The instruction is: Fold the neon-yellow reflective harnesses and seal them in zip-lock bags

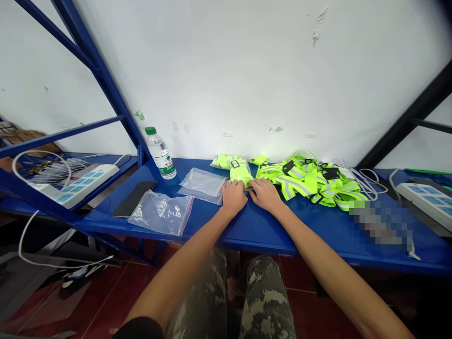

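Observation:
My left hand (234, 197) and my right hand (265, 194) are close together near the middle of the blue table (261, 230). Between them, their curled fingers grip the near end of a folded neon-yellow reflective strap (240, 173) with a black buckle. Clear plastic shows around the folded straps behind it; how far it wraps the held one is hard to make out. To the right spreads a loose pile of yellow and silver reflective straps (300, 181) with black buckles. Clear zip bags (203, 181) lie just left of my left hand, and another zip bag (160, 212) is nearer the front edge.
A water bottle (160, 153) with a green cap stands at the back left, above a black phone (134, 198). White power strips (88, 183) sit at the left, with another power strip (427, 200) at the right. Blue frame bars (102, 84) slant up beside the wall.

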Motion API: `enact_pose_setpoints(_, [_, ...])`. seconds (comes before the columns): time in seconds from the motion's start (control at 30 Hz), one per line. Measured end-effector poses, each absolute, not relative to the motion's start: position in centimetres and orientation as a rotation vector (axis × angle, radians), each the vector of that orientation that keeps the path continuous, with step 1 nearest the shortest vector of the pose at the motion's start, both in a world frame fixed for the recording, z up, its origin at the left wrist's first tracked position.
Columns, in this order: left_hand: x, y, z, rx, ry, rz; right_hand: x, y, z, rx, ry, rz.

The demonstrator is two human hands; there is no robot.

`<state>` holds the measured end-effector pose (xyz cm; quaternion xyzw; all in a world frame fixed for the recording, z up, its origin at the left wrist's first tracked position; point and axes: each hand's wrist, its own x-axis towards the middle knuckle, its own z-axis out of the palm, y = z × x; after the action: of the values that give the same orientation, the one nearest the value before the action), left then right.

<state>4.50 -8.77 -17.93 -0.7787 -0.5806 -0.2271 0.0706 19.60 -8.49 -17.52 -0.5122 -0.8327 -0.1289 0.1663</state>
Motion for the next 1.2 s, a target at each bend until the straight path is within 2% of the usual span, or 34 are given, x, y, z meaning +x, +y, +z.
enact_pose_setpoints(0.37, [4.8, -8.8, -18.1, -2.385, -1.756, -0.693, 19.6, -8.3, -18.1, -1.483, -2.343, -0.349])
enact_pose_setpoints(0.63, [4.6, -8.8, -17.1, -2.317, -1.848, -0.953, 20.3, -8.3, -17.9, -1.397, -2.097, -0.135])
enact_pose_setpoints(0.97, [4.7, -9.4, -17.1, -2.256, -1.983, -0.532, 20.6, -7.8, -18.2, -1.233, -1.758, 0.161])
enact_pose_setpoints(1.2, [4.9, -9.5, -17.3, -2.429, -1.758, -0.448, 20.6, -7.4, -18.4, -1.116, -1.375, 0.735])
